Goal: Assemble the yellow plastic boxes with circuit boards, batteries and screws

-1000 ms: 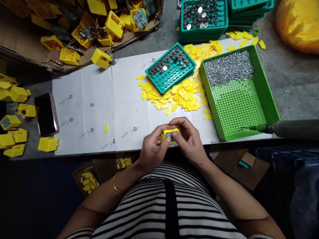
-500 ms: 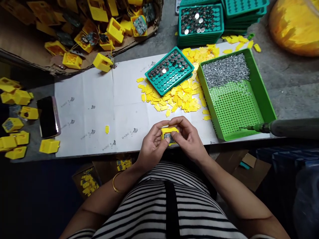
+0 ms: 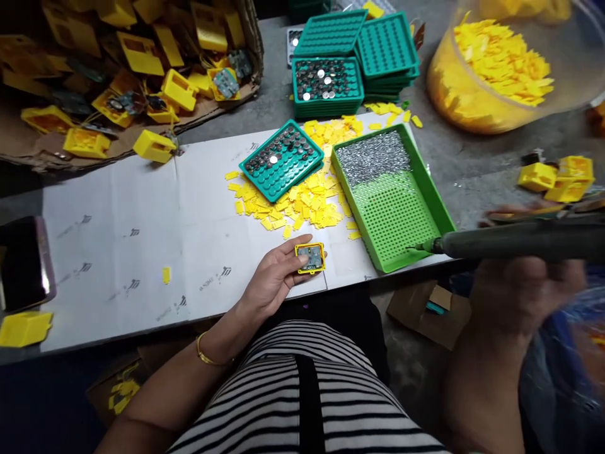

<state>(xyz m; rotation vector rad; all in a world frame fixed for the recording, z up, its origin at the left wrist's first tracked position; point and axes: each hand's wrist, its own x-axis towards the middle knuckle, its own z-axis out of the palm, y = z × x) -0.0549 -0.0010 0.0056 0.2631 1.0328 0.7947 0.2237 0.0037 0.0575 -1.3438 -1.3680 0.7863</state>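
Observation:
My left hand (image 3: 273, 275) holds a small yellow housing (image 3: 311, 258) with a circuit board inside, resting on the white paper near the table's front edge. My right hand (image 3: 522, 296) is out at the far right, blurred by motion, just under a dark green electric screwdriver (image 3: 515, 244) that lies level with its bit at the green tray's near corner. Its fingers are smeared, so I cannot make out a grip.
A green perforated tray (image 3: 401, 214) holds a heap of small screws (image 3: 372, 156). A teal tray of button cells (image 3: 282, 160) sits on a pile of yellow clips (image 3: 307, 202). More teal trays (image 3: 331, 82), a tub of yellow clips (image 3: 496, 63), a box of yellow housings (image 3: 118, 75) and a phone (image 3: 21, 261) lie around.
My right hand has left the yellow housing and swung out right to the screwdriver. The left hand alone keeps the housing. The view has shifted right.

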